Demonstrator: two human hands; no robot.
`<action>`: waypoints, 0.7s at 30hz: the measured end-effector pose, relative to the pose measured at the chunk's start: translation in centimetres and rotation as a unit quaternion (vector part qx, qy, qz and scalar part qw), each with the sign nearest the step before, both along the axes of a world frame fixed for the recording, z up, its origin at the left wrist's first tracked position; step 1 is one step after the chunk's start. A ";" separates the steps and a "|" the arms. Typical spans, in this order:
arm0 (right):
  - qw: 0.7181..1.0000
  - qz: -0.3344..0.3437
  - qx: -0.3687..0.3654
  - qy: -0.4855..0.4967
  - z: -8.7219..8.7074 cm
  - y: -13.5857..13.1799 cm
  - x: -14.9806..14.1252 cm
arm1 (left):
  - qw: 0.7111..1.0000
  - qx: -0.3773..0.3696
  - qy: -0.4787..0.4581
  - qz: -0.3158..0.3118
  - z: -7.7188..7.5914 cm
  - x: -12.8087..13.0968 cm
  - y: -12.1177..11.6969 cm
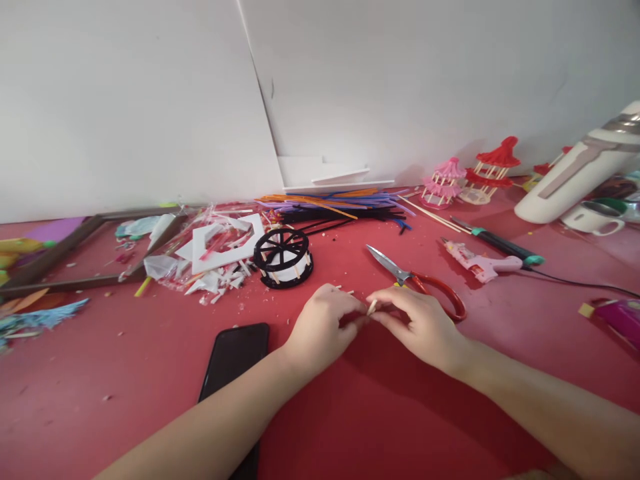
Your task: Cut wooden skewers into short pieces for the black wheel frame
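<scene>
Between the fingertips of both hands is a short pale wooden stick piece (pixel 372 307). My left hand (pixel 327 327) is closed in a pinch at its left side. From the right, my right hand (pixel 420 323) pinches it too, thumb against forefinger. Just beyond the left hand stands a round black frame with a spoked top (pixel 283 257), held up by short pale sticks. Red-handled scissors (pixel 417 280) lie partly behind the right hand, blades toward the upper left. A few more small sticks (pixel 345 289) show on the table behind the fingers.
A black phone (pixel 235 360) lies partly under my left forearm. Pipe cleaners (pixel 340 205) and white scraps (pixel 220 280) are behind. To the right are a pink glue gun (pixel 480 261), a soldering-iron-like tool (pixel 507 247), small pavilion models (pixel 445 183), a mug (pixel 595 217) and a leaning thermos (pixel 575 170).
</scene>
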State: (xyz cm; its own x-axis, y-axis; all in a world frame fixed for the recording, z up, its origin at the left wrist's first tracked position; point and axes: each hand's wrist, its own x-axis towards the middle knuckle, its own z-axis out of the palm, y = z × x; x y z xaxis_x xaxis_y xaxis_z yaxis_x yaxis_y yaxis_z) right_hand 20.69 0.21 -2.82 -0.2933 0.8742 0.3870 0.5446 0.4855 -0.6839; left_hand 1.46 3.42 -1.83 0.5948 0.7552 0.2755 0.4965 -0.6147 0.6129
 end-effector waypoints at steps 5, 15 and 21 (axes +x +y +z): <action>0.999 -0.015 -0.042 0.012 0.2 0.1 -0.4 | 1.000 -0.014 0.014 0.016 -0.1 0.0 0.1; 0.998 0.005 -0.061 0.017 0.9 0.5 -0.2 | 1.000 -0.017 0.016 0.005 -0.3 -0.1 0.6; 0.999 0.018 -0.032 -0.014 0.8 0.6 -0.1 | 0.996 -0.062 -0.033 0.063 -0.3 0.2 0.1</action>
State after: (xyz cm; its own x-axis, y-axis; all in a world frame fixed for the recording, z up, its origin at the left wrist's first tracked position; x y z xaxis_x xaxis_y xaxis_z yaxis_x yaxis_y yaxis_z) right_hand 20.56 0.81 -2.03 -0.3345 0.8857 0.3220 0.5477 0.4607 -0.6984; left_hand 1.64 3.55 -2.09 0.4771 0.8531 0.2110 0.5203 -0.4677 0.7145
